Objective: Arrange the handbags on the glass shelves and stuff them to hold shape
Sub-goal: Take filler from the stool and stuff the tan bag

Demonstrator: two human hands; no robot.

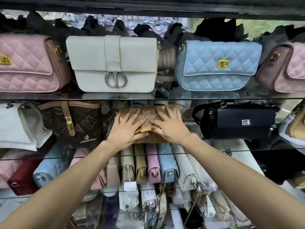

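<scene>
Both forearms reach in; left hand and right hand press flat, fingers spread, on the tan handbag on the middle glass shelf. Likely light, soft-walled, glossy, perhaps slippery: support both ends, not the flap.

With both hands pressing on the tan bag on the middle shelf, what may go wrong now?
1. The tan bag sits tight beside the brown monogram bag; pushing may knock it over.
2. The left hand and right hand press flat, so the bag may dent.
3. The glass shelf may let it slide.
</scene>
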